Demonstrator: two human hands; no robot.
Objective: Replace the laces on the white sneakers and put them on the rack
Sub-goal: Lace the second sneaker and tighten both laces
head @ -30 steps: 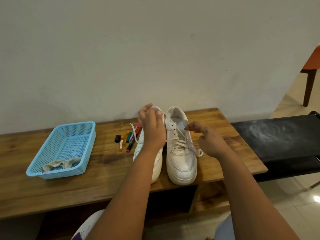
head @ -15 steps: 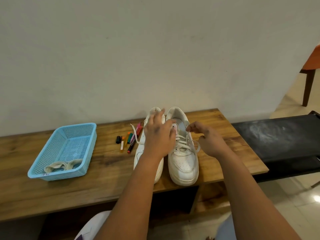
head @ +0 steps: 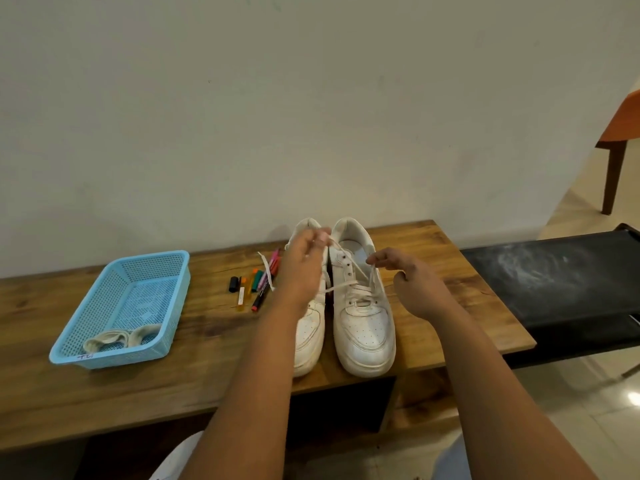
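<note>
A flat white lace [head: 341,285] runs half-threaded through the eyelets of the right-hand white leather sneaker [head: 363,306], which stands toe toward me near the front edge of the long wooden bench [head: 207,375]. My left hand [head: 304,265] pinches one end of that lace between thumb and fingertips, raised over the heel of the left-hand white sneaker [head: 311,327]; my forearm crosses above that shoe and hides much of it. My right hand [head: 412,282] pinches the other end of the lace just beside the right shoe's collar, the remaining fingers curled. The two sneakers stand side by side, close together, heels toward the pale plaster wall [head: 311,98]. A loose white lace end [head: 267,270] trails from the left shoe across a small cluster of coloured marker pens [head: 258,285] lying on the bench just left of the pair. Farther left, well apart, sits a light-blue perforated plastic basket [head: 86,355] holding a rolled bundle of off-white laces [head: 121,339] in its near corner. To the right of the bench stands a black, dust-streaked low shelf [head: 554,282], and beyond it an orange chair with a dark wooden leg [head: 613,174].
</note>
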